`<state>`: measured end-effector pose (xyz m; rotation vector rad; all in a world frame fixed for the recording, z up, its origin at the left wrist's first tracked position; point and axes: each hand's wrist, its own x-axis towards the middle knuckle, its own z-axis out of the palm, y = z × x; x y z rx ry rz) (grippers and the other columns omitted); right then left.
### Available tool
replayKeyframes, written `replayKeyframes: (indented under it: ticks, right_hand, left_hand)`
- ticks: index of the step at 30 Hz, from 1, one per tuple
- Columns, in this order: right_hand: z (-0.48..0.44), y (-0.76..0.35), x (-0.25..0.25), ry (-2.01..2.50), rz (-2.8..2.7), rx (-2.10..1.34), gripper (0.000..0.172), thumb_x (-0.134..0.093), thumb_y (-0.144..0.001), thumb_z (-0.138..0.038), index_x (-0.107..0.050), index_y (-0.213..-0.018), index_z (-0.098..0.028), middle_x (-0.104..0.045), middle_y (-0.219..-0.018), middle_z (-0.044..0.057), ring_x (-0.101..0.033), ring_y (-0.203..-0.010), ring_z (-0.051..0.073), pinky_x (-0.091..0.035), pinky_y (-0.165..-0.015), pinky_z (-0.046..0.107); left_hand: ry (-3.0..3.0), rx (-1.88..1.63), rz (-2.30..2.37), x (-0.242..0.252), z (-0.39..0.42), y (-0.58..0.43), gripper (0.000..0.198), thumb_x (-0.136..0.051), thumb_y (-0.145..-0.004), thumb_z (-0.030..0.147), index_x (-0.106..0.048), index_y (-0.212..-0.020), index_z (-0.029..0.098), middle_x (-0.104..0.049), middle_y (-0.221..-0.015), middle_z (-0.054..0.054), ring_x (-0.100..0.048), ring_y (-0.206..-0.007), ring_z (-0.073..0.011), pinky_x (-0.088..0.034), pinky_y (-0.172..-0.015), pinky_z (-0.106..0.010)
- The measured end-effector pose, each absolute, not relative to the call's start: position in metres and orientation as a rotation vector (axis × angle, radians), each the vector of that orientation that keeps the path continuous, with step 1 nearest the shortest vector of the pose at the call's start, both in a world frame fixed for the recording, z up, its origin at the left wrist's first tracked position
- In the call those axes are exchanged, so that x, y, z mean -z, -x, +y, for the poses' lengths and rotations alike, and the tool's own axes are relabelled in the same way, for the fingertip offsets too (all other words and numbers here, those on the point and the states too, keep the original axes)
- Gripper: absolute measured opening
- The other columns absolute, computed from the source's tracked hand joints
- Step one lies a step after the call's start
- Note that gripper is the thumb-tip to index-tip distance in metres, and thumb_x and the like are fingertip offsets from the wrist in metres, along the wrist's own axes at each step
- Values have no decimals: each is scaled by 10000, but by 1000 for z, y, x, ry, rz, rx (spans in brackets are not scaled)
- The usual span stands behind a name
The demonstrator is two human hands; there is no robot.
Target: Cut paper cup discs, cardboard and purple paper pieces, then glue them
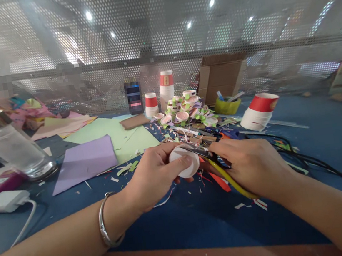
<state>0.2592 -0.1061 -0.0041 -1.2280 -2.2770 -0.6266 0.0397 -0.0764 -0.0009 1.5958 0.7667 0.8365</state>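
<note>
Between the thumb and fingers of my left hand (163, 166) is a white round paper cup bottom (185, 166), its flat face turned toward me. My right hand (251, 161) is closed around yellow-handled scissors (233, 182). Their dark blades lie against the upper right edge of the white disc; whether they are parted cannot be made out. Paper scraps (201, 178) are strewn on the blue tabletop under and around both hands. Behind them rises a heap of small cut cup pieces (184, 113) with green and purple paper tabs.
Purple paper (85, 160) overlaps green sheets (121, 134) on the left. A glass of water (15, 144), a white charger (6, 201) and its cable are farther left. Red-and-white cups (259, 112) stand at right and back. Black cables (315, 168) curve along the right. A perforated metal screen (157, 20) closes the back.
</note>
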Motion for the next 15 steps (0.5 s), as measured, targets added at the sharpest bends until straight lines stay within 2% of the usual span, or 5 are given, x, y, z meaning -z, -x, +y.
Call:
replayKeyframes:
  ticks: [10, 15]
  right_hand:
    - [-108, -260, 2, 1195, -2280, 657, 418, -450, -1011, -371, -580, -657, -189, -585, -536, 5, -531, -441, 135, -260, -470, 279]
    - [-106, -262, 3, 1178, -2281, 711, 424, -439, -1012, -345, -587, -648, -185, -591, -523, 14, -539, -445, 148, -280, -470, 281]
  left_hand:
    - [-1464, -816, 760, 0, -77, -41, 224, -683, -872, 300, -740, -982, 113, -751, -918, -96, -604, -667, -113, -403, -561, -222]
    - [-1383, -887, 750, 1, -78, -43, 255, -717, -849, 277, -694, -1068, 147, -726, -859, -42, -570, -608, -90, -392, -538, -218]
